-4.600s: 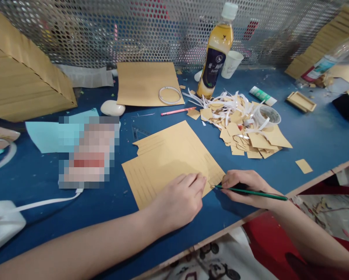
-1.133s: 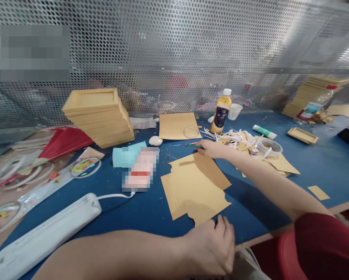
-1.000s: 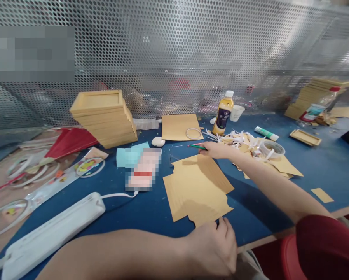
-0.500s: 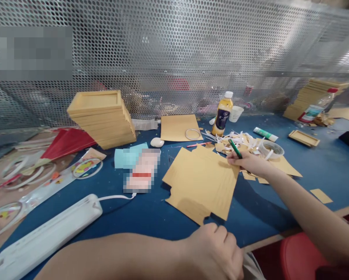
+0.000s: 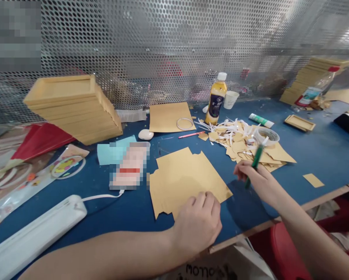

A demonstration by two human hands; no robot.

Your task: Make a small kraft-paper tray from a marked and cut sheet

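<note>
A flat sheet of brown card (image 5: 183, 175) with notched corners lies on the blue table in front of me. My left hand (image 5: 199, 219) is on its near edge, fingers curled and closed at the card; the fingertips are hidden. To the right of the sheet, my right hand (image 5: 257, 179) is closed around a slim green pen-like tool (image 5: 254, 165), held upright and slightly blurred, its exact kind unclear. This hand is just off the card's right corner. Behind it spreads a heap of brown and white paper scraps (image 5: 235, 140).
A tall stack of brown card trays (image 5: 72, 111) stands back left, beside a phone (image 5: 130, 165) and white power strip (image 5: 40, 237). A drink bottle (image 5: 217, 101), paper cup (image 5: 230, 100), clear bowl (image 5: 267, 136) and green-white tube (image 5: 261, 120) sit behind. Perforated metal (image 5: 174, 35) rises at the back.
The card sheet has turned and shifted toward me. My left hand has moved up from the table edge onto it. My right hand has left the card's corner and come nearer with the green tool.
</note>
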